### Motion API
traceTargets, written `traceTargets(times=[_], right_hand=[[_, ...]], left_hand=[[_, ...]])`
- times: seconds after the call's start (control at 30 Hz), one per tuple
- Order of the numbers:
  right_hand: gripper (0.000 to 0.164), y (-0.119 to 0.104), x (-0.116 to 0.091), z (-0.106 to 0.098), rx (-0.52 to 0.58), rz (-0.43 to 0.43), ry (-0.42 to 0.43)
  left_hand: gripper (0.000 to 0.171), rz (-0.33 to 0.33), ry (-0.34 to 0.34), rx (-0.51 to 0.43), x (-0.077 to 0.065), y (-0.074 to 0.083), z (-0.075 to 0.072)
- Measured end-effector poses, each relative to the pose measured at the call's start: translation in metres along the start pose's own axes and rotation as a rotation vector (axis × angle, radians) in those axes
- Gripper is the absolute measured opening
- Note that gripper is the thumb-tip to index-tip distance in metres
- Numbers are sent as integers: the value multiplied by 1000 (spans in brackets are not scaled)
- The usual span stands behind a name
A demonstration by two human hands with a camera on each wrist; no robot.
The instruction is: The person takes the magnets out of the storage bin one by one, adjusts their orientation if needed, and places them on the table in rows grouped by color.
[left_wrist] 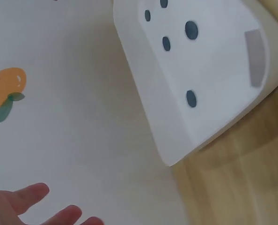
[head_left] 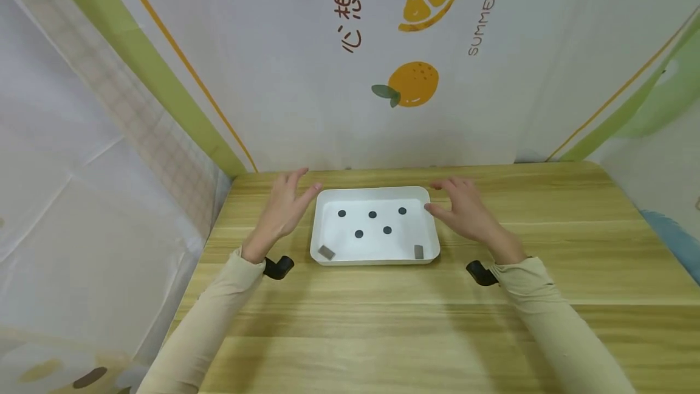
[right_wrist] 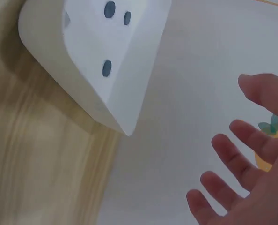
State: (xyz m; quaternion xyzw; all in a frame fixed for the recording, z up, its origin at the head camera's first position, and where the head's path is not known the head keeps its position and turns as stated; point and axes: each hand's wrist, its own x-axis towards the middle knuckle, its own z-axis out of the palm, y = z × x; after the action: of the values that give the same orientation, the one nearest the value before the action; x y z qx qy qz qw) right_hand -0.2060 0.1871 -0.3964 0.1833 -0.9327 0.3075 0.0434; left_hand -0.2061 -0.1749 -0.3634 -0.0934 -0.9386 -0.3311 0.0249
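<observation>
A shallow white rectangular tray (head_left: 372, 250) lies on the table between the two hands. Several small black discs (head_left: 372, 214) are spread over its floor. One grey rectangular piece (head_left: 326, 252) lies slanted in the near left corner, and another grey piece (head_left: 418, 252) stands near the right corner. My left hand (head_left: 281, 208) hovers just off the tray's left side, fingers spread and holding nothing. Beside the right end, my right hand (head_left: 462, 211) is raised, its thumb close to the rim; the right wrist view shows loosely spread fingers (right_wrist: 239, 161) apart from the tray.
Underneath is a wood-grain table (head_left: 350, 333). A white curtain (head_left: 295, 90) printed with oranges and lettering hangs along the table's far edge, and more printed cloth (head_left: 82, 211) hangs at the left. Each wrist carries a black camera mount (head_left: 279, 267).
</observation>
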Motion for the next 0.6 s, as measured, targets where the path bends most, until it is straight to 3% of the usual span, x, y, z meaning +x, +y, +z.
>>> traceTargets(times=[0.27, 0.4, 0.6], right_hand=[[41, -10, -2, 29, 91, -36, -59], [38, -16, -4, 44, 140, -58, -48], [35, -18, -7, 62, 169, -78, -39]], left_hand=[[74, -147, -87, -180, -2, -23, 13], [73, -277, -152, -221, 1, -36, 22], [64, -450, -239, -384, 3, -50, 34]])
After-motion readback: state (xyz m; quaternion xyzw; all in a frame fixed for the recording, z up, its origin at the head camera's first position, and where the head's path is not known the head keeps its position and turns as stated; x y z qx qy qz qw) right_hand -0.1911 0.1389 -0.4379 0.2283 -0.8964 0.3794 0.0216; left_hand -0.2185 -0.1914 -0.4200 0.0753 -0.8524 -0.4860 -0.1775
